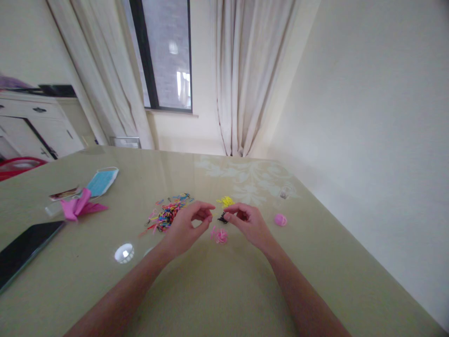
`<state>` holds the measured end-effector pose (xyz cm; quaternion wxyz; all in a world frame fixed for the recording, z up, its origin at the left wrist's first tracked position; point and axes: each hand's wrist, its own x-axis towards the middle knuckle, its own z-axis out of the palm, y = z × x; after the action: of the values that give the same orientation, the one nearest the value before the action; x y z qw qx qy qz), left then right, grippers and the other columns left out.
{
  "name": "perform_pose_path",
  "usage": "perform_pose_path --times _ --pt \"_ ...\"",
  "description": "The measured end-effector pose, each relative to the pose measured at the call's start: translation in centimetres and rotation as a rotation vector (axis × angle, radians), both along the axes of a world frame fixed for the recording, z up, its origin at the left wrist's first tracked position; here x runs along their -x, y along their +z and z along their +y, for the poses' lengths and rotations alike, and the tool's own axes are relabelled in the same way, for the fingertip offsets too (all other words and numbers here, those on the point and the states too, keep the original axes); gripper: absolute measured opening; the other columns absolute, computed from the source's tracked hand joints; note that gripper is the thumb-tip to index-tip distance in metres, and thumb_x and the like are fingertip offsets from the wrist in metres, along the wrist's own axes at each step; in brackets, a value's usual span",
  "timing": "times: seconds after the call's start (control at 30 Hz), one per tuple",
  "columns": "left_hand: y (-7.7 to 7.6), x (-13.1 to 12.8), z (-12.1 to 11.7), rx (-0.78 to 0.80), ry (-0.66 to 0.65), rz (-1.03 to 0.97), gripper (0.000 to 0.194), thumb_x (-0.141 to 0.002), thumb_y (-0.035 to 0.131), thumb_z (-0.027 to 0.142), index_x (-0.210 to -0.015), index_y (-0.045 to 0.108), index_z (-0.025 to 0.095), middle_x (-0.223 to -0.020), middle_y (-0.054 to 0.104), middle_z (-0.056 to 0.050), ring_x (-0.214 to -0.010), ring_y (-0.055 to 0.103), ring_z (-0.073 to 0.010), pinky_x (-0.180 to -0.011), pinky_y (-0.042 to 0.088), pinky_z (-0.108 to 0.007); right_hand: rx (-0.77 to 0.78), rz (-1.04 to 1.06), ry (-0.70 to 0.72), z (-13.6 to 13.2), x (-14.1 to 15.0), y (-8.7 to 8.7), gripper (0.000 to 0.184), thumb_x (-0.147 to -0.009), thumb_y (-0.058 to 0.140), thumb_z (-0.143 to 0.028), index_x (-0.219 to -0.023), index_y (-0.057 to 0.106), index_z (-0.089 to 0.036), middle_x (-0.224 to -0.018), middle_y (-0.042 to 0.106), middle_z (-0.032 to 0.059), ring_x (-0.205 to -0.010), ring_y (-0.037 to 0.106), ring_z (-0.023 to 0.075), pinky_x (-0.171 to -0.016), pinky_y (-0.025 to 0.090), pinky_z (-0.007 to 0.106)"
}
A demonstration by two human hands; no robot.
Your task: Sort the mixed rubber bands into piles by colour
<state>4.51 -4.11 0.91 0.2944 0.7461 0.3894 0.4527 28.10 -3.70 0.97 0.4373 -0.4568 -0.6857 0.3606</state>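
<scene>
just left of the small black pile [222,218] of bands, here is the left hand [187,224], palm turned inward, fingers curled, thumb and forefinger reaching toward each other with a narrow gap at the tips. and to the right of the black pile, the right hand [250,227] mirrors it, bent fingers and thumb close together at the pile's edge! the two hands are apart, the black pile showing between them. does either one pinch a band? cannot tell; anything that small is lost in the blur, and whether the right fingertips touch the black pile is unclear too.

the right fingers hide part of that black pile, while the left hand covers the near right edge of the mixed heap [167,217], well to the left of the black pile. farther left again, a dark flat device [30,248] runs out of view. a small clear thing [284,193], beyond and right of the black pile, is hard to make out.

now the count: two hands, one mixed heap, three single-colour piles: the black, one yellow pile [226,201] just beyond it, one pink pile [220,236] just nearer. individual bands are too tangled to number. one pink lump [280,220] sits right of the black pile; one blue mask [103,182] and one pink folded piece [79,206] lie far left of it.
</scene>
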Motion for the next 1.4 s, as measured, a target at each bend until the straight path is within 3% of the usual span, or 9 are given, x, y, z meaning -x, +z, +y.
perform_pose_path --times 0.13,0.33,0.47,0.7,1.0,1.13,1.3,1.4 --pt "-0.1 -0.7 -0.7 -0.058 -0.025 -0.043 0.016 -0.093 0.068 0.020 -0.109 0.073 0.021 -0.093 0.079 -0.003 -0.084 0.077 -0.0165 -0.080 0.064 -0.029 -0.023 0.059 0.044 -1.2 2.4 -0.7 0.025 -0.093 0.076 -0.044 -0.094 0.085 -0.021 -0.074 0.074 0.0021 -0.061 0.056 0.0146 -0.058 0.040 0.027" --pt "-0.2 -0.8 -0.8 -0.115 -0.013 -0.061 0.008 -0.095 0.072 0.022 -0.102 0.076 0.020 -0.093 0.078 -0.004 -0.084 0.076 -0.0164 -0.080 0.062 -0.028 -0.144 0.133 0.005 -1.3 2.1 -0.6 0.016 -0.093 0.079 -0.037 -0.094 0.088 -0.025 -0.082 0.081 0.0040 -0.068 0.063 0.0174 -0.062 0.044 0.029" --pt "0.0 -0.8 -0.9 -0.144 0.017 -0.060 0.009 -0.097 0.073 0.028 -0.096 0.079 0.022 -0.086 0.079 -0.003 -0.079 0.074 -0.0160 -0.076 0.059 -0.027 -0.228 0.150 -0.005 -1.6 2.0 0.1 0.013 -0.093 0.079 -0.034 -0.093 0.088 -0.024 -0.077 0.078 0.0036 -0.064 0.060 0.0160 -0.059 0.042 0.028" --pt "0.5 -0.9 -1.2 -0.008 -0.030 -0.275 0.016 -0.095 0.078 0.036 -0.094 0.081 0.020 -0.087 0.078 -0.004 -0.081 0.072 -0.0161 -0.077 0.059 -0.026 -0.297 0.098 0.025 -2.8 2.3 1.1 0.018 -0.101 0.071 -0.033 -0.095 0.084 -0.022 -0.077 0.072 0.0024 -0.067 0.058 0.0159 -0.063 0.043 0.029" --pt "1.9 -0.7 -1.3 0.211 -0.059 -0.439 0.033 -0.085 0.085 0.050 -0.084 0.077 0.018 -0.075 0.074 -0.002 -0.067 0.066 -0.0126 -0.065 0.056 -0.023 -0.295 0.078 0.054 -4.0 2.3 1.9 0.032 -0.109 0.056 -0.039 -0.089 0.073 -0.022 -0.082 0.068 0.0020 -0.076 0.062 0.0174 -0.069 0.044 0.030" --pt "1.7 -0.8 -1.5 0.234 -0.108 -0.423 0.030 -0.086 0.086 0.047 -0.085 0.078 0.018 -0.076 0.074 -0.003 -0.069 0.066 -0.0131 -0.065 0.054 -0.023 -0.294 0.080 0.061 -3.9 2.2 1.8 0.033 -0.110 0.055 -0.039 -0.090 0.074 -0.022 -0.081 0.067 0.0017 -0.075 0.061 0.0170 -0.069 0.043 0.030" --pt "0.5 -1.2 -1.3 0.201 -0.157 -0.339 0.024 -0.091 0.080 0.042 -0.089 0.079 0.019 -0.082 0.077 -0.005 -0.076 0.069 -0.0161 -0.072 0.054 -0.027 -0.260 -0.060 0.103 -3.3 2.2 1.8 0.034 -0.108 0.059 -0.040 -0.083 0.071 -0.021 -0.074 0.062 -0.0002 -0.068 0.056 0.0155 -0.064 0.040 0.028" --pt "-0.3 -0.7 -0.1 0.159 -0.023 -0.194 0.026 -0.095 0.073 0.044 -0.093 0.079 0.020 -0.083 0.078 -0.005 -0.076 0.069 -0.0183 -0.071 0.053 -0.030 -0.267 -0.148 0.068 -2.5 1.7 1.3 0.031 -0.107 0.059 -0.037 -0.085 0.072 -0.020 -0.075 0.064 0.0001 -0.068 0.057 0.0157 -0.063 0.040 0.028"
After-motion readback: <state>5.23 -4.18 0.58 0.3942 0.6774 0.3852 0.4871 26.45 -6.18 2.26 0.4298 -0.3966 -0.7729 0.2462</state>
